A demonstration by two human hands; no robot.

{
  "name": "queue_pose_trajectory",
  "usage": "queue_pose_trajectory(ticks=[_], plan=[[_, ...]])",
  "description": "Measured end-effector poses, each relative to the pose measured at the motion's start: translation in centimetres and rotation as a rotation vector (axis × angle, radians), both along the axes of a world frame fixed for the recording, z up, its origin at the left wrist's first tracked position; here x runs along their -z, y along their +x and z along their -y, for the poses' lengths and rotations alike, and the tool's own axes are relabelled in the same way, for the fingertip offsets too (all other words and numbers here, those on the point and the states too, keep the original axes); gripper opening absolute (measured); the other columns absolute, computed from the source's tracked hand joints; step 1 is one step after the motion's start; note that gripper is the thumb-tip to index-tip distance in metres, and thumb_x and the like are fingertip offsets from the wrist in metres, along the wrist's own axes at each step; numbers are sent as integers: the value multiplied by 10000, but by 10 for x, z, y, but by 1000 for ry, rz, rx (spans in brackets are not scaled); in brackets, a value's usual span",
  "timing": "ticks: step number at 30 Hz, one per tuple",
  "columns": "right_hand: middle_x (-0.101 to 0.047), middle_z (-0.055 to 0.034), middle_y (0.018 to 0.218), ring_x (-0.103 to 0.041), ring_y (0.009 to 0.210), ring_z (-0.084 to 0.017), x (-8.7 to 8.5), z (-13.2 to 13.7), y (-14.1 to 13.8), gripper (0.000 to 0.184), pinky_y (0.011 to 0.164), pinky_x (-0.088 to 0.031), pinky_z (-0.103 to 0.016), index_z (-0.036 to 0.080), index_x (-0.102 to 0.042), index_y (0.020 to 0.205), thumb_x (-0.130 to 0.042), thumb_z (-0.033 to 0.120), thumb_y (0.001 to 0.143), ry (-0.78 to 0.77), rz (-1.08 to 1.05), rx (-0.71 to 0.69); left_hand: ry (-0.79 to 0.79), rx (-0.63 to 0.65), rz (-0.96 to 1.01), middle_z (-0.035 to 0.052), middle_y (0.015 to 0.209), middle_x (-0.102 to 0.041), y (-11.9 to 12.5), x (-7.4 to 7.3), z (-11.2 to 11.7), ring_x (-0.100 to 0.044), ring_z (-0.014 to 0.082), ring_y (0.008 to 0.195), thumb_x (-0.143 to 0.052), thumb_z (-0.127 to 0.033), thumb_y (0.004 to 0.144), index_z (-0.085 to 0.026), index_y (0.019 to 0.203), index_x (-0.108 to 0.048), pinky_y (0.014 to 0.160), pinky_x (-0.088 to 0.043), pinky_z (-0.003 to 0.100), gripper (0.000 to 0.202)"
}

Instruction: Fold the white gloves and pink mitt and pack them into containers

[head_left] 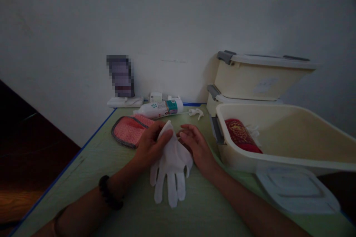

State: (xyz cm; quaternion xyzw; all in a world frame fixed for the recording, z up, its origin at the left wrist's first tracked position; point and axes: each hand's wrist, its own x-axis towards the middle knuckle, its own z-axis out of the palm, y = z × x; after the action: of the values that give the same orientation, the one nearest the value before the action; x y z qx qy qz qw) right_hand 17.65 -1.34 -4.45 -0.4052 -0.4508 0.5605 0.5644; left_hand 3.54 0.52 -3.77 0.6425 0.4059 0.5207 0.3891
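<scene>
While the white glove (171,166) lies flat on the table (128,200), cuff away from the person | left hand (151,142): fingers pinch cuff edge | right hand (196,144): fingers pressed together, flat beside the cuff | judgement: keep cuff taut, both hands low, no creases.

A white fabric glove (171,166) is laid mid green tabletop (125,200). A pink knitted mitt (129,130) is placed behind-left, white plastic spray bottle (160,109) behind that. At right, a red patterned roll (241,135) is kept in an open cream plastic bin (280,157).
</scene>
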Motion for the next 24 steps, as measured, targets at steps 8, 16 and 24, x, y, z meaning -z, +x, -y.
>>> queue_pose_trajectory(ticks=[8,16,24], plan=[[-593,-15,809,-546,729,-155,4,-1,-2,314,636,-419,-285,206,-548,930,-591,431,715,-74,101,-92,142,64,49,-1,680,-525,-5,4,2,-483,136,610,-534,-227,723,-181,738,-510,537,-383,237,54],[-486,31,754,-480,677,-117,5,3,1,218,618,-396,-244,224,-439,840,-616,264,720,174,111,-4,212,22,2,14,778,-530,-3,5,-1,-539,165,740,-522,-171,725,-191,819,-472,655,-427,271,108],[-452,6,861,-467,792,-130,8,10,-1,169,712,-397,-269,233,-396,853,-544,192,782,418,289,116,270,1,-184,25,776,-556,-3,5,2,-542,168,723,-533,-233,767,-185,843,-500,654,-425,274,96]])
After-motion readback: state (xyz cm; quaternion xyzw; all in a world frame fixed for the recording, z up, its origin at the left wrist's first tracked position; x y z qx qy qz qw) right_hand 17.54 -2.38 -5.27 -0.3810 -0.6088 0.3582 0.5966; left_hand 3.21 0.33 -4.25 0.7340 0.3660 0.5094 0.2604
